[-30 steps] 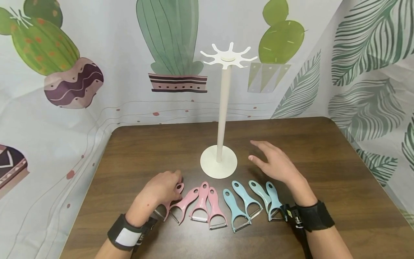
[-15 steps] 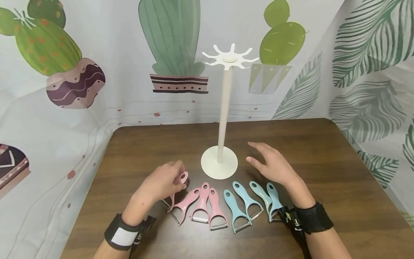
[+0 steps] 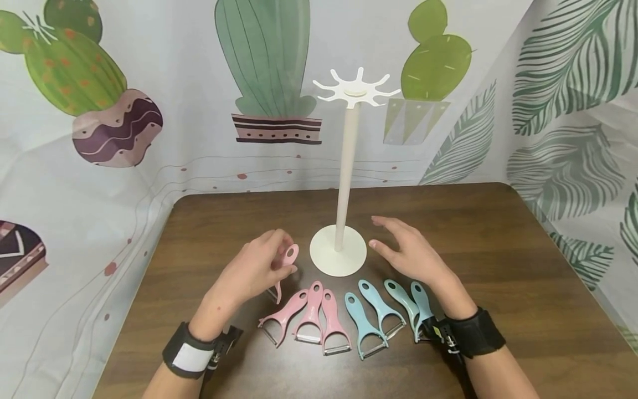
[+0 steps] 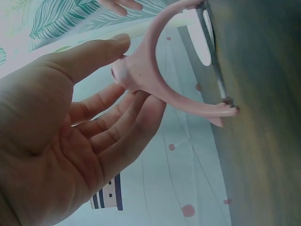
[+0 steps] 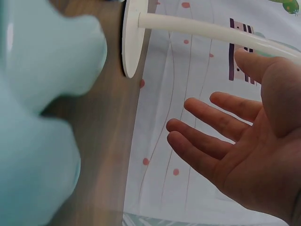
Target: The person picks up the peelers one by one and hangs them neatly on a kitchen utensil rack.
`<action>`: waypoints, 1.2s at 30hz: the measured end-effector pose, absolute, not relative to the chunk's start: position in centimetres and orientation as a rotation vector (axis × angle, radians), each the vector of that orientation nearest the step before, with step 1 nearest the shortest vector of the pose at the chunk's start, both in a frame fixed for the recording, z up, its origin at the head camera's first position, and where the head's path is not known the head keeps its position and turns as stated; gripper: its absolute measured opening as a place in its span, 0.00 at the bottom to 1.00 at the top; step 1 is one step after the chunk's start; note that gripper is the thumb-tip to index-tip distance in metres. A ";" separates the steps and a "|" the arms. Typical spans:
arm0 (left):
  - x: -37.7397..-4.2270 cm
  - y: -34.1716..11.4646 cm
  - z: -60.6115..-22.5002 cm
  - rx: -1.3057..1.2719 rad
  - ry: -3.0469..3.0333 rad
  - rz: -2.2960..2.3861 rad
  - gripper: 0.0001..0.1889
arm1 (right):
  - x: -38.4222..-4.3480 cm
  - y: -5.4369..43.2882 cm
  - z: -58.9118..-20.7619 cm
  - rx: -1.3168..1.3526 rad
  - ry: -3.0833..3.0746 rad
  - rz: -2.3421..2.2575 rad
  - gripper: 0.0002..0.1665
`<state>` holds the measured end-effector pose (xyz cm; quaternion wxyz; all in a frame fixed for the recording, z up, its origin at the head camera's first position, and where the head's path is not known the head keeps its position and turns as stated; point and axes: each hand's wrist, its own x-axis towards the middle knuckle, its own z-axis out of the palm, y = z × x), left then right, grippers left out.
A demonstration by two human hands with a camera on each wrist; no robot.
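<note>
My left hand [image 3: 256, 265] pinches a pink peeler [image 4: 146, 70] between thumb and fingers, its metal blade hanging low, left of the stand's base. In the left wrist view the forked head points away from the palm toward the tabletop. My right hand [image 3: 411, 249] hovers to the right of the stand with fingers spread and nothing in them. Between the hands rises a white stand [image 3: 345, 177], topped by a ring of upturned hooks [image 3: 355, 91]; no hook carries anything.
Three pink peelers [image 3: 312, 316] lie in front of the stand on the brown table [image 3: 239, 216]. Several blue peelers [image 3: 361, 321] lie to their right, the rightmost partly hidden by the right wrist strap. A cactus-print cloth [image 3: 189, 100] hangs behind.
My left hand has picked the leftmost pink peeler up from the row and carried it up and toward the stand. The right hand has shifted slightly left.
</note>
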<state>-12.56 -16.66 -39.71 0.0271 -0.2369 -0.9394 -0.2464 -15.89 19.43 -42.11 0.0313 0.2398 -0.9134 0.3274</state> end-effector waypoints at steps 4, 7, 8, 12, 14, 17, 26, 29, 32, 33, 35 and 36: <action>-12.8 -16.4 -39.3 -0.734 -2.842 -0.812 0.22 | -15.9 18.8 -42.0 0.757 -2.804 1.031 0.35; -13.0 -16.2 -39.1 -0.735 -2.810 -0.850 0.22 | -15.9 18.3 -41.8 0.770 -2.787 1.048 0.35; -13.0 -16.1 -39.0 -0.733 -2.799 -0.867 0.22 | -16.0 18.1 -41.7 0.777 -2.780 1.054 0.34; -13.1 -15.8 -38.8 -0.723 -2.770 -0.927 0.23 | -16.1 17.4 -41.3 0.786 -2.779 1.093 0.34; -13.2 -15.6 -38.7 -0.718 -2.760 -0.951 0.23 | -16.2 17.1 -41.2 0.784 -2.785 1.116 0.33; -13.2 -15.4 -38.6 -0.714 -2.744 -0.984 0.24 | -16.3 16.6 -41.0 0.784 -2.788 1.158 0.33; -13.3 -15.1 -38.0 -0.732 -2.643 -1.011 0.26 | -16.8 15.2 -40.6 0.812 -2.755 1.285 0.35; -13.3 -15.0 -37.8 -0.752 -2.609 -1.012 0.26 | -17.1 14.8 -40.5 0.813 -2.742 1.337 0.35; -13.3 -14.8 -37.6 -0.765 -2.586 -1.027 0.27 | -17.2 14.3 -40.4 0.809 -2.728 1.397 0.34; -13.3 -14.8 -37.5 -0.767 -2.580 -1.030 0.27 | -17.3 14.1 -40.5 0.812 -2.717 1.419 0.33; -13.3 -14.7 -37.4 -0.769 -2.570 -1.039 0.27 | -17.5 13.8 -40.5 0.814 -2.695 1.467 0.32; -13.3 -14.7 -37.3 -0.768 -2.566 -1.041 0.27 | -17.5 13.6 -40.5 0.815 -2.681 1.495 0.31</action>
